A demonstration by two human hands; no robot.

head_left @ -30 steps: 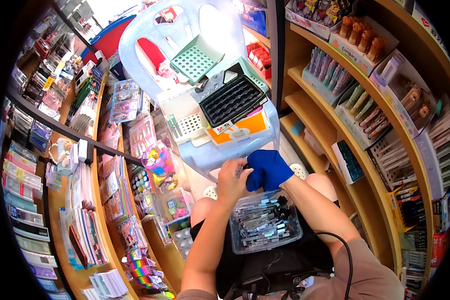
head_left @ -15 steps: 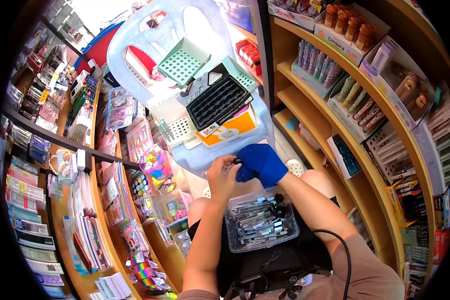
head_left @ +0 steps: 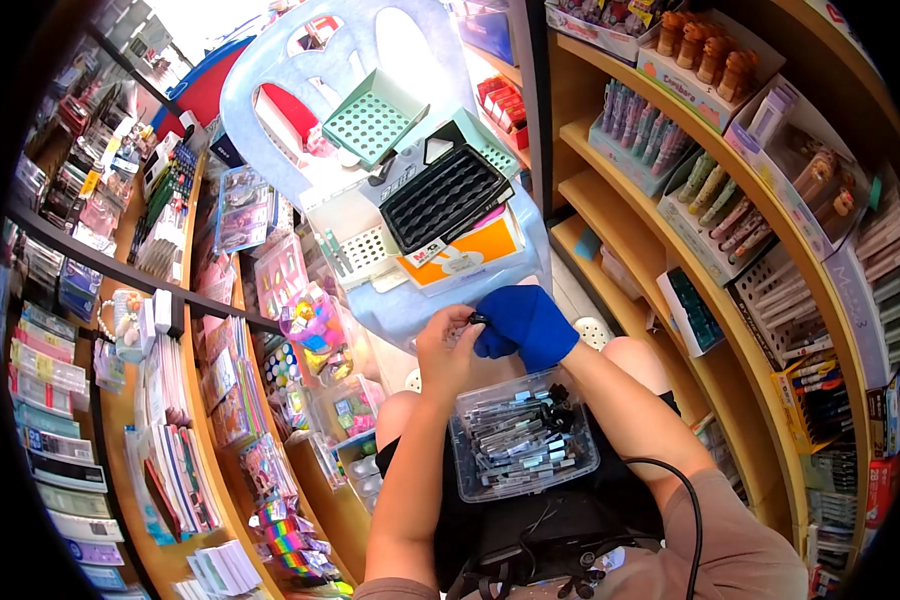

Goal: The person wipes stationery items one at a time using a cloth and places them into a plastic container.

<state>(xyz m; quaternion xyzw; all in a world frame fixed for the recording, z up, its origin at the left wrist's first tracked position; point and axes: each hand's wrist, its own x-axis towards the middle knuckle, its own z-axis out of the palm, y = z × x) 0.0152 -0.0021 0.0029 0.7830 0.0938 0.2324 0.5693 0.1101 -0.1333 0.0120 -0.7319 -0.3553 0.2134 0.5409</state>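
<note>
Left hand (head_left: 446, 345) pinches a small dark object (head_left: 479, 318) between the pen box's (head_left: 525, 491) far edge and the plastic chair's (head_left: 388, 312) front edge, right hand's (head_left: 526, 326) grip hidden under blue fabric (head_left: 543, 328); light, steady fingertip pressure suits.

Wooden shelves (head_left: 610, 215) on both sides are displaying closely packed goods (head_left: 245, 208), with boxed patterned pens (head_left: 640, 130) standing in rows, thin booklets (head_left: 180, 480) leaning together and rainbow-coloured packets (head_left: 295, 545) repeating in bunches, so the place is looking like a shop, apparently one selling stationery.
</note>
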